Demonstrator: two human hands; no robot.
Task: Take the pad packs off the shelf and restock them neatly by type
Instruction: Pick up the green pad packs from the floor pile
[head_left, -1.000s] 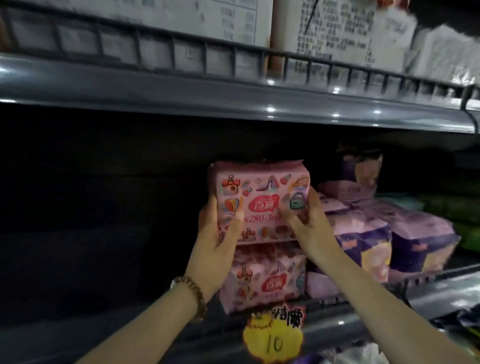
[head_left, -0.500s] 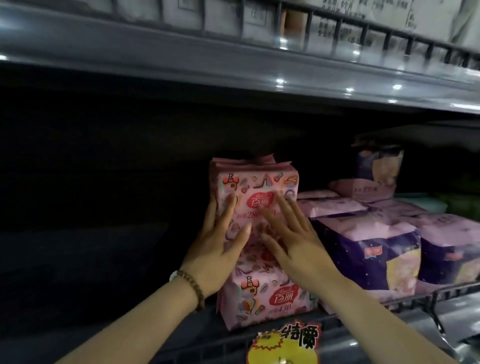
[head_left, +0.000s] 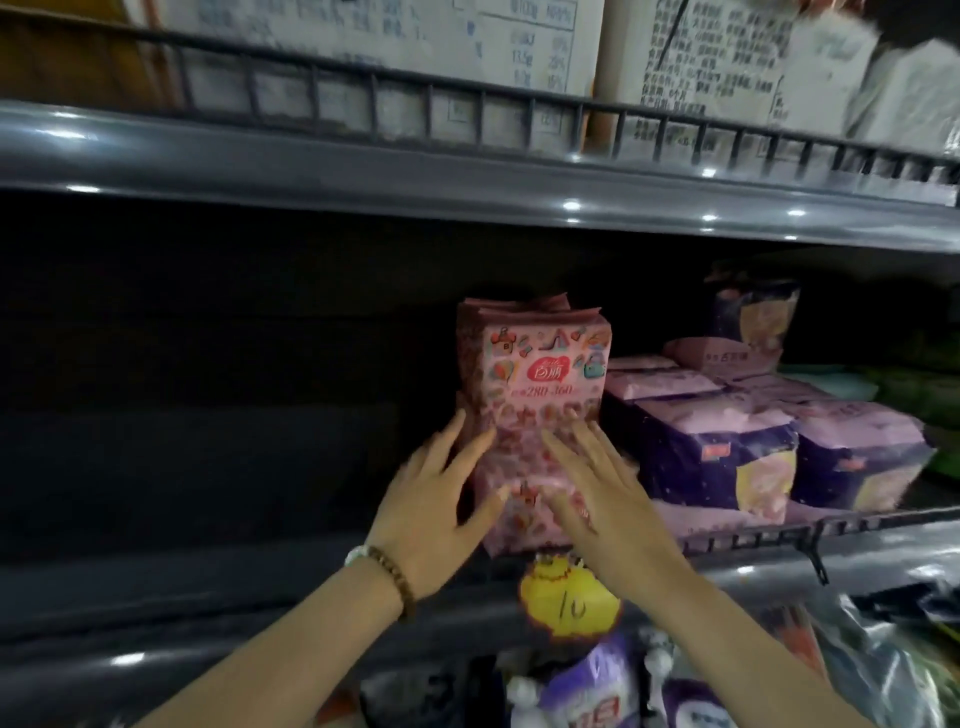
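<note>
1. Nearest, along the bottom edge of the frame, purple-and-white bags (head_left: 587, 691) lie on a lower level. They are blurred, and neither hand is on them.
2. Just above them, bottom centre, a yellow price tag (head_left: 569, 597) marked "10" hangs on the front lip of the shelf (head_left: 893, 551). It probably marks the slot for the pink type.
3. The left hand (head_left: 434, 501), with a bead bracelet (head_left: 397, 577) on its wrist, is lower centre. Its fingers are straight and spread along the stack's left front corner, and the thumb lies across the lower pack. It grips nothing, and seems to be steadying that side.
4. The right hand (head_left: 605, 493) lies flat on the stack's front face, fingers straight and apart. This looks like a push to set the packs back flush, not a grasp.
5. In the centre of the frame, the lower pink pack (head_left: 519, 540) sits on the shelf. The upper pink pack (head_left: 545, 374) stands on top of it with its printed face forward. Like is stacked on like, so the label can be read.
6. Right of centre, purple packs (head_left: 717, 457) lie in rows just beside the pink stack. One upright purple pack (head_left: 753, 317) stands further back, and greenish packs (head_left: 914, 389) sit at the right edge.
7. Farthest, the upper shelf (head_left: 467, 171) crosses the top of the frame, with printed boxes (head_left: 389, 31) behind its rail.
</note>
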